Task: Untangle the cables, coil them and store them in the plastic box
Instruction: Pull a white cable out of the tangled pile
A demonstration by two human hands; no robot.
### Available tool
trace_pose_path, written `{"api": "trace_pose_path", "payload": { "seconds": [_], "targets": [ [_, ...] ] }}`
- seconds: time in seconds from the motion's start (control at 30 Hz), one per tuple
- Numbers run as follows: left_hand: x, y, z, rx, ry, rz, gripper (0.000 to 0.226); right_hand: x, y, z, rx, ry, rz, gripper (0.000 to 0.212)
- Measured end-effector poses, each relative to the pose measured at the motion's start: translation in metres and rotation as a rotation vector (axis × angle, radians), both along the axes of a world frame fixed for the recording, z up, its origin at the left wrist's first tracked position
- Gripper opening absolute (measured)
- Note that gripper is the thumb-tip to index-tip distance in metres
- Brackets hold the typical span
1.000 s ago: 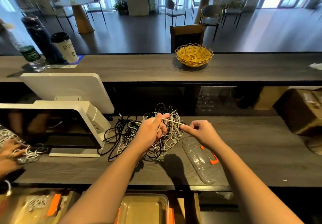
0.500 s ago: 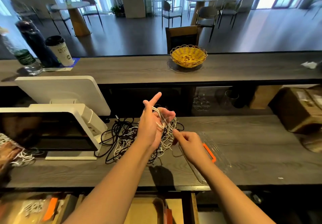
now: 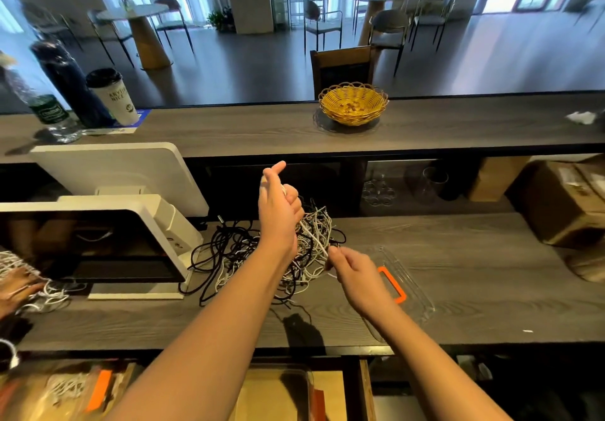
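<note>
A tangle of black and white cables lies on the dark wooden counter in front of me. My left hand is raised above the pile, a white cable looped around its curled fingers, the forefinger pointing up. My right hand pinches the same white cable lower down, to the right of the pile. A clear plastic lid with an orange clip lies on the counter under my right wrist. A clear plastic box sits on a lower shelf, partly hidden by my left arm.
A white point-of-sale screen stands left of the pile. Another person's hand holds white cables at the far left. A yellow basket, a cup and bottles stand on the upper ledge. A cardboard box sits at right.
My left hand has risen from the pile with the white cable wrapped around it. My right hand has moved down and slightly right along the cable.
</note>
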State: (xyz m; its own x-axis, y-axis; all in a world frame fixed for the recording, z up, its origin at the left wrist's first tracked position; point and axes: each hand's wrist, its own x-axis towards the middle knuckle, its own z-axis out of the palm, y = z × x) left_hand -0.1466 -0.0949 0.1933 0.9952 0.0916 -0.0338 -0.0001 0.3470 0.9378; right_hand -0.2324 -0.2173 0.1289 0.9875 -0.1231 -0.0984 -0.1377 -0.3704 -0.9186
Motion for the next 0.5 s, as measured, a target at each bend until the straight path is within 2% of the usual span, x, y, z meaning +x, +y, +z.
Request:
{"api": "trace_pose_path", "payload": {
  "seconds": [0.07,0.13,0.23,0.37,0.5],
  "targets": [
    [-0.002,0.0,0.002,0.272,-0.068,0.025,0.038,-0.005,0.003,0.005,-0.088,-0.023,0.086,0.025],
    [-0.003,0.001,0.002,0.517,-0.084,-0.012,0.037,-0.01,0.006,0.013,-0.172,-0.055,0.173,0.019],
    [-0.005,0.003,-0.005,0.713,-0.085,-0.108,0.038,-0.015,0.008,0.029,-0.209,-0.119,0.28,0.015],
    [-0.006,0.008,-0.014,0.77,-0.069,-0.352,0.044,-0.015,0.004,0.049,-0.213,-0.186,0.344,0.014],
    [-0.016,0.016,-0.019,0.628,0.106,-0.626,0.063,-0.009,-0.003,0.061,-0.264,-0.284,0.304,0.011]
  ]
}}
